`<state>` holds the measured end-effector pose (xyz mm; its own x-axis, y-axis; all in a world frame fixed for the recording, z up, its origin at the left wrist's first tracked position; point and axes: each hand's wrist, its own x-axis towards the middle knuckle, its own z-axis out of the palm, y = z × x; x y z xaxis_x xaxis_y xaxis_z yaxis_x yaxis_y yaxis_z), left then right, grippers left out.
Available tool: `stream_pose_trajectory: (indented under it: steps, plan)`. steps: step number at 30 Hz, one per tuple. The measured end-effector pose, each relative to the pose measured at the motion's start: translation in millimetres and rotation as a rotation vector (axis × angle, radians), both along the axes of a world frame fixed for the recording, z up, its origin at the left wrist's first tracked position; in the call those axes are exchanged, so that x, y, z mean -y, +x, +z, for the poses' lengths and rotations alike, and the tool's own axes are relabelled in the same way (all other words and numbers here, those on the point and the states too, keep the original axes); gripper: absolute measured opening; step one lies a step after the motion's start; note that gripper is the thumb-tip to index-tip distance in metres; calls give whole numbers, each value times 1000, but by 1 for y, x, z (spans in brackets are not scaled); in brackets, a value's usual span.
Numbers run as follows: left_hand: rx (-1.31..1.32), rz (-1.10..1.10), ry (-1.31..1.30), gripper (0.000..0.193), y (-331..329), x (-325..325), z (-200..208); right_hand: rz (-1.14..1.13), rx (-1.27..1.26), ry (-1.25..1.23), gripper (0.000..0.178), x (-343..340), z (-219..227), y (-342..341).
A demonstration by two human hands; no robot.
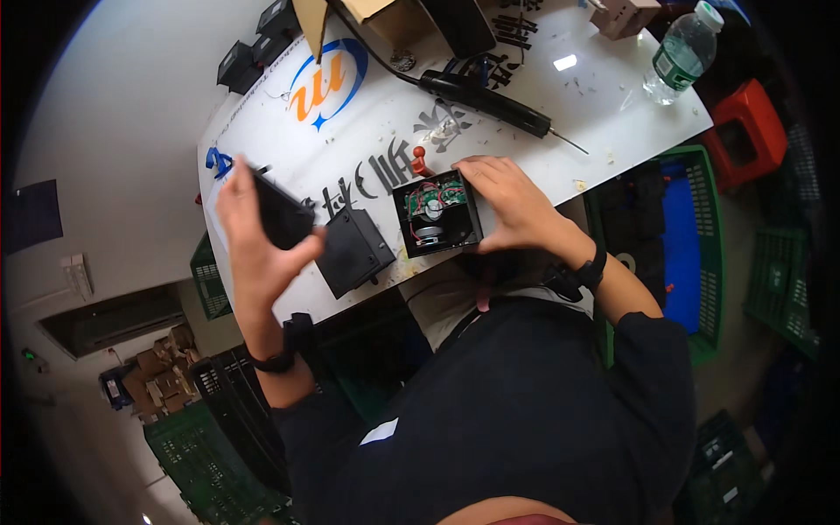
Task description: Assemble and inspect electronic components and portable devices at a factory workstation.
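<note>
My left hand (252, 249), smeared by motion, holds a black plastic cover (284, 212) raised over the left part of the table. My right hand (518, 206) grips an open black box (444, 248) by its right side, thumb at the near corner and fingers at the far one. Inside the box show a green circuit board (450, 192), red wires and a round metallic part. A small red knob-shaped piece (420, 163) stands at the box's far edge. Between the hands another black plastic part (353, 252) lies near the table's front edge.
A black electric screwdriver (486, 103) lies beyond the box, its bit pointing right. A plastic bottle (682, 57) stands at the far right corner of the white table (385, 131). Black boxes (245, 66) sit far left. Green crates (710, 262) and a red stool (748, 136) flank the table.
</note>
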<state>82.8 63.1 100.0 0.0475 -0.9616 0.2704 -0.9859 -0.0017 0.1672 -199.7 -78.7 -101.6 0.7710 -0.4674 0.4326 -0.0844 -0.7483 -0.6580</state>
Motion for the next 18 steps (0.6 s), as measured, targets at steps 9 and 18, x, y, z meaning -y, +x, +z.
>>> stream_pose_trajectory:
  steps: [9, 18]
  plan:
    - [-351, 637, 292, 114, 167, -135, -122, -58, 37, 13, 105, -4, 7, 10]
    - [-104, 567, 370, 112, 128, -131, -123, -472, 114, -206, 72, -32, 16, 15]
